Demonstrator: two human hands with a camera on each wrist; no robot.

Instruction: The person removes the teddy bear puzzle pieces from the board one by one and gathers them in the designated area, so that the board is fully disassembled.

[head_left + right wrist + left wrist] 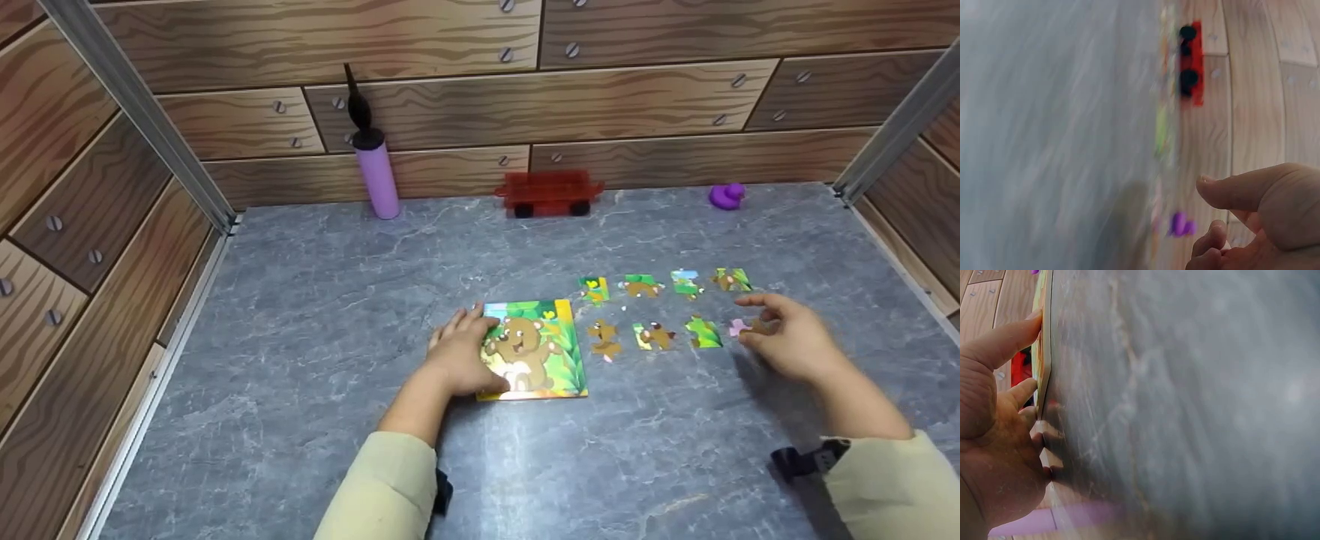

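Observation:
My left hand [466, 352] rests on the left side of a square picture board [559, 367] showing a cartoon bear. In the left wrist view, its thumb [1022, 334] lies on the board's face and the fingers reach along its edge. To the board's right lie several jigsaw puzzle pieces in two rows, among them a green piece [703, 332] and a bear-print piece [731, 280]. My right hand [799, 341] is over a pink and brown puzzle piece [739, 327] at the near row's right end. Its thumb [1235, 191] and fingers are apart in the right wrist view, nothing between them.
Along the back wall stand a purple hand pump [379, 180] with a black nozzle, a red toy wagon [549, 193] and a purple toy duck [727, 196]. Wood-patterned panels [450, 112] with metal corner posts border the grey marbled table [315, 300].

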